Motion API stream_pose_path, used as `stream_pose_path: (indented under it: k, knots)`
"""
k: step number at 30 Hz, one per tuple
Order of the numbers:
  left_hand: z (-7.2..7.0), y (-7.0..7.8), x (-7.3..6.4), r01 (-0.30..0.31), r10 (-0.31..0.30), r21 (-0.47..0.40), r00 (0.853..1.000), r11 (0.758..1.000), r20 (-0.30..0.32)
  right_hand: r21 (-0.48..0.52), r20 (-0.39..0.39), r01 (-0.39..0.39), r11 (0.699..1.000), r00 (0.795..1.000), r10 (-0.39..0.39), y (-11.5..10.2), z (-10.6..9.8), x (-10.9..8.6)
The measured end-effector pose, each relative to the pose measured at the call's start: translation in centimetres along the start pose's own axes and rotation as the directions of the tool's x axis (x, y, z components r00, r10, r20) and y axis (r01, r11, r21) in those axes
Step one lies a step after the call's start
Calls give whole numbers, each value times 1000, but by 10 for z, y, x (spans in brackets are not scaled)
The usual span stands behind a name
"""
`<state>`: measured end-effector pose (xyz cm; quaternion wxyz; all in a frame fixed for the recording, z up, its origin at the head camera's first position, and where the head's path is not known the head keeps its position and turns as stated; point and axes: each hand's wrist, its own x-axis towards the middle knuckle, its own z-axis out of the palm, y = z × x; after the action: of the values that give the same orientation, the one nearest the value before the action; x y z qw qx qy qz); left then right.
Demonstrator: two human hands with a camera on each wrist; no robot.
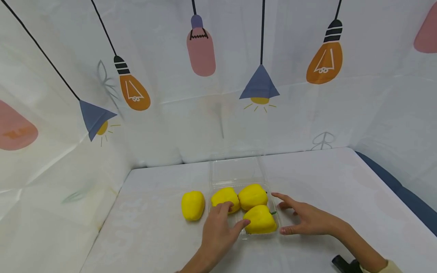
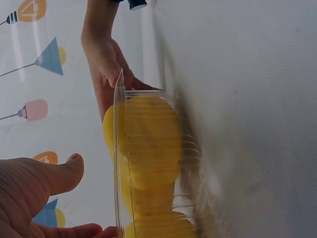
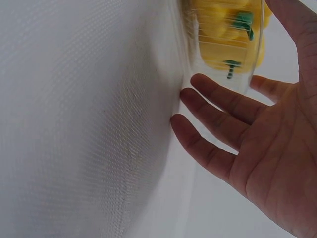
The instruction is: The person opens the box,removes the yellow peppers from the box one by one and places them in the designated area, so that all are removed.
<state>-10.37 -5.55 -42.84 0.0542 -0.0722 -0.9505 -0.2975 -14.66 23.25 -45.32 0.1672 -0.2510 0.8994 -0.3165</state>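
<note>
A clear plastic clamshell box (image 1: 237, 222) lies on the table with its lid (image 1: 235, 170) folded back. Inside are three yellow bell peppers: one at the back left (image 1: 223, 196), one at the back right (image 1: 253, 196) and one at the front right (image 1: 261, 220). Over the box's front left part reaches my left hand (image 1: 218, 232), thumb and fingers apart, overlapping two peppers in the head view. Spread fingers of my right hand (image 1: 307, 218) stand close beside the box's right wall. Green stems (image 3: 242, 21) show through that wall in the right wrist view.
Another yellow bell pepper (image 1: 192, 205) sits on the white table (image 1: 153, 235), left of the box. A dark object (image 1: 345, 264) is by my right forearm at the front right. Behind the table hangs a white curtain (image 1: 218, 125) printed with lamps.
</note>
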Motion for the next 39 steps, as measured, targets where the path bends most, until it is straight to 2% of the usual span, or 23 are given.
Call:
stream_pose_path:
  k: [8, 18, 29, 32, 39]
  knots:
    - [7, 8, 2, 4, -3, -13, 998, 1000, 59, 3, 6, -6, 1000, 1000, 6, -1, 0, 0]
    - [15, 13, 0, -80, 80, -9, 994, 997, 69, -2, 1, 1, 1000, 1000, -1, -1, 0, 0]
    - [22, 19, 3, -154, 148, 61, 985, 986, 87, -8, -8, -5, 1000, 1000, 5, -1, 0, 1]
    - [25, 20, 3, -165, 158, 74, 983, 984, 90, -4, -4, -9, 1000, 1000, 9, -1, 0, 0]
    - [30, 23, 5, -149, 134, 101, 981, 984, 137, 6, 5, -19, 1000, 1000, 19, -1, 0, 0]
